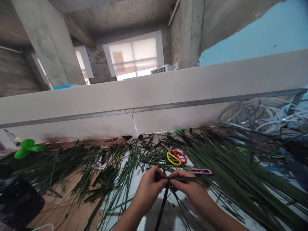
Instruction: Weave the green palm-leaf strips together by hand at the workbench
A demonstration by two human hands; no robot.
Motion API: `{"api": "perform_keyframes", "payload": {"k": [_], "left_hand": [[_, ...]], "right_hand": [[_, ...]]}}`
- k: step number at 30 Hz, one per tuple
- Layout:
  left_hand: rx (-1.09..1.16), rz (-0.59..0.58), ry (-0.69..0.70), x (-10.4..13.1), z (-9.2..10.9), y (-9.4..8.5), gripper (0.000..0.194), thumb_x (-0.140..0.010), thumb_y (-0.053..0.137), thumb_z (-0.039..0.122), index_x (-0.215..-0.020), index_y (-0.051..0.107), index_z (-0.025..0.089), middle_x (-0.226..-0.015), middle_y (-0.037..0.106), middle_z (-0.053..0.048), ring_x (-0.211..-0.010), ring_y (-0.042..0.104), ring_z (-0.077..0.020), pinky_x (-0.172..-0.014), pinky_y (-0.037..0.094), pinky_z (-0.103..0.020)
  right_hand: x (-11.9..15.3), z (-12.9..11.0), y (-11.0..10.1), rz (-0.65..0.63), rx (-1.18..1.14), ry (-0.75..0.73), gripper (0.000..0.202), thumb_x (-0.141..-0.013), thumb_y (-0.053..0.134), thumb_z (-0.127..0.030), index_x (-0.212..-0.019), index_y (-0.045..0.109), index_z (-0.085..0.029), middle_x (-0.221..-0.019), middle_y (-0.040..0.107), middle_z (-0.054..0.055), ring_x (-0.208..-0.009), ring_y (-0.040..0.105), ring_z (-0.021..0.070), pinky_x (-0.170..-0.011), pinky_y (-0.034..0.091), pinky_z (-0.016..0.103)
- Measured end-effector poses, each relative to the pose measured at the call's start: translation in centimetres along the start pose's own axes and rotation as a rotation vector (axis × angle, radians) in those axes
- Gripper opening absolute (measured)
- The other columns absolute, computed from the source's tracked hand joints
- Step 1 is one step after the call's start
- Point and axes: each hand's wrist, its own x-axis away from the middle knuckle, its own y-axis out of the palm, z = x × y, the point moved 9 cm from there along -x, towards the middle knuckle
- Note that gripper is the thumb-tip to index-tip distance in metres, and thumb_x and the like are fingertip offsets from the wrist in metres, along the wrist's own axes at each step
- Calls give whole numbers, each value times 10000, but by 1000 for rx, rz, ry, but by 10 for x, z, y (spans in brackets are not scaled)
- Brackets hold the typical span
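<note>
My left hand point(153, 183) and my right hand point(184, 182) meet over the near part of the white work surface. Thumb and fingers of each are pinched on narrow dark green leaf strips point(164, 203), which cross between the fingertips. Several strip ends hang down toward me, and one runs out to the right past my right hand. How the strips are folded at the fingertips is too small to make out. Just beyond my hands lie scissors point(175, 158) with one yellow and one red handle loop. A pink-handled cutter point(202, 171) rests right behind my right hand.
Long green leaves point(240, 183) spread over the right side. Cut leaf pieces point(79, 163) lie heaped at the left and middle. A dark container point(20, 202) and a bright green object point(27, 148) stand at left. Pale coiled strips point(262, 115) pile up at back right, before a white partition point(154, 89).
</note>
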Motion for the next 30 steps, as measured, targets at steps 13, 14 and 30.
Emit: {"api": "perform_keyframes", "payload": {"k": [13, 14, 30], "left_hand": [[-233, -77, -20, 3, 7, 1, 192, -734, 624, 347, -662, 580, 174, -605, 484, 40, -594, 407, -130, -543, 269, -253], [-243, -83, -26, 3, 7, 2, 207, -734, 619, 358, -654, 594, 168, -600, 481, 38, -593, 399, -131, -546, 262, -257], [-197, -9, 9, 4, 4, 4, 150, -742, 592, 308, -744, 677, 184, -614, 538, 28, -625, 479, -153, -586, 330, -246]], "right_hand": [[0, -8, -8, 79, 176, -103, 167, -775, 647, -338, -800, 713, -186, -659, 611, -16, -661, 532, 178, -609, 396, 283], [1, -9, -8, 78, 198, -105, 168, -792, 636, -338, -816, 711, -189, -680, 623, -11, -681, 544, 186, -621, 404, 288], [10, -25, -12, 151, 372, -188, 190, -870, 536, -317, -914, 688, -212, -854, 706, 24, -822, 636, 228, -730, 473, 316]]}}
